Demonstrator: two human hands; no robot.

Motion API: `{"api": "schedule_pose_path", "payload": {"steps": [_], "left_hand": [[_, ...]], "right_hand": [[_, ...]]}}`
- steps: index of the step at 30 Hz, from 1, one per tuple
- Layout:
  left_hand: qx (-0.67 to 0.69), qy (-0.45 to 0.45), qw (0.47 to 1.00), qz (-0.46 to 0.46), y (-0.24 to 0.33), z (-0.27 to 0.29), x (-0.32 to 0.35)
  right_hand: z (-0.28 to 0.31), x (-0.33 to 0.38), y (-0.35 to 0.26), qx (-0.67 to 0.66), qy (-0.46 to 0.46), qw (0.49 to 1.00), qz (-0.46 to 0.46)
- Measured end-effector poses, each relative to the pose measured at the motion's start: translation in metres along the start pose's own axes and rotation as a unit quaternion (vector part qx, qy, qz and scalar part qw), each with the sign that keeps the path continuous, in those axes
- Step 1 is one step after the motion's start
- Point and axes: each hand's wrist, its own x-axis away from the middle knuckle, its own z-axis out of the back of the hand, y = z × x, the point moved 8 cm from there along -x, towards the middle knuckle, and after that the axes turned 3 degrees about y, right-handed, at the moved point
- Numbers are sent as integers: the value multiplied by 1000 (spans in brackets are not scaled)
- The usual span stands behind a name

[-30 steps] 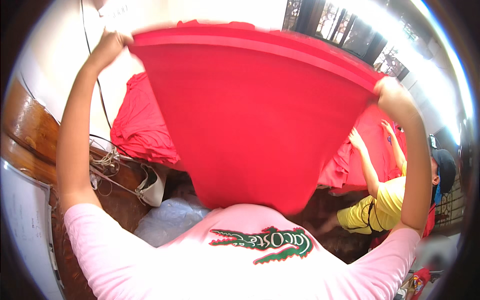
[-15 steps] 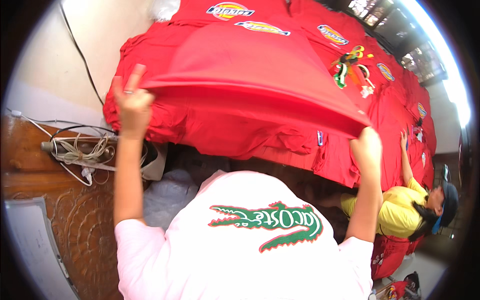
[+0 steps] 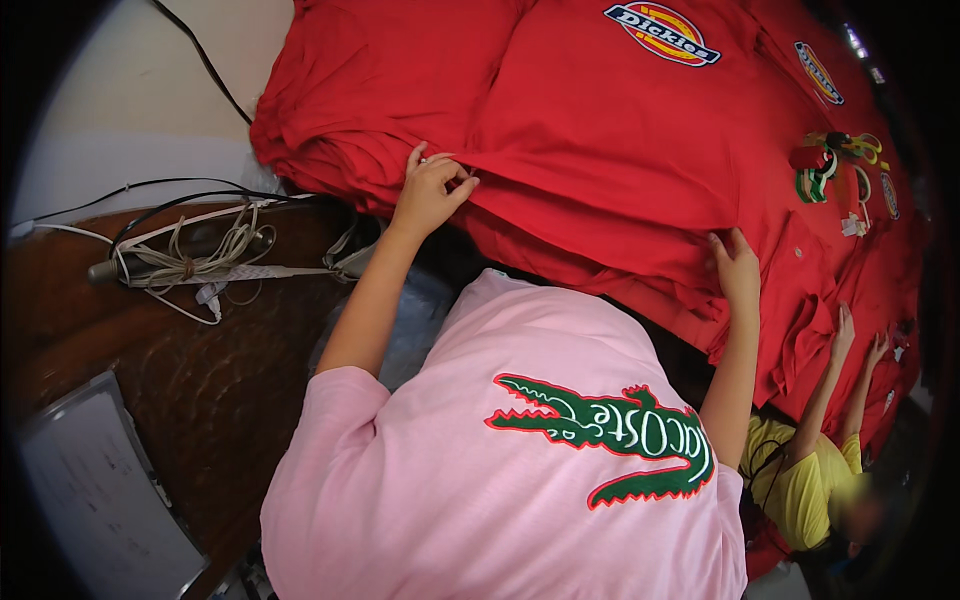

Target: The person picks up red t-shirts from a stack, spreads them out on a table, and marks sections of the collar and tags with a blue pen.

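We are pinching the near edge of the top red shirt [image 3: 600, 170] with our left hand [image 3: 430, 190], fingers closed on a fold, likely to pull it flat on the stack. Our right hand [image 3: 738, 268] is lying open, fingers spread, pressing the same shirt's edge down, probably to steady it. Both arms are reaching forward, well apart. The shirt is lying on the pile of red shirts [image 3: 330, 110] covering the bench. A co-worker in yellow [image 3: 800, 480] is reaching onto the cloth at right. Tangled cables [image 3: 190, 255] are lying at left.
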Motion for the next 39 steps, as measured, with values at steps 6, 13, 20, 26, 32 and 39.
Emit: {"api": "schedule_pose_path", "payload": {"steps": [6, 13, 20, 26, 32, 39], "left_hand": [[395, 141, 899, 124, -8, -8, -10], [540, 167, 781, 265, -31, -24, 12], [263, 10, 948, 177, -11, -30, 3], [647, 66, 709, 273, -1, -31, 1], [610, 90, 759, 209, 11, -15, -16], [599, 98, 773, 186, 10, -14, -20]], "right_hand": [[-32, -29, 9, -329, 146, 926, 115], [-52, -21, -39, 103, 184, 956, 206], [-48, -22, -36, 119, 153, 956, 220], [-49, -17, -34, 101, 177, 949, 240], [-49, -17, -34, 82, 167, 955, 231], [-45, -9, -33, 33, 193, 952, 235]]}}
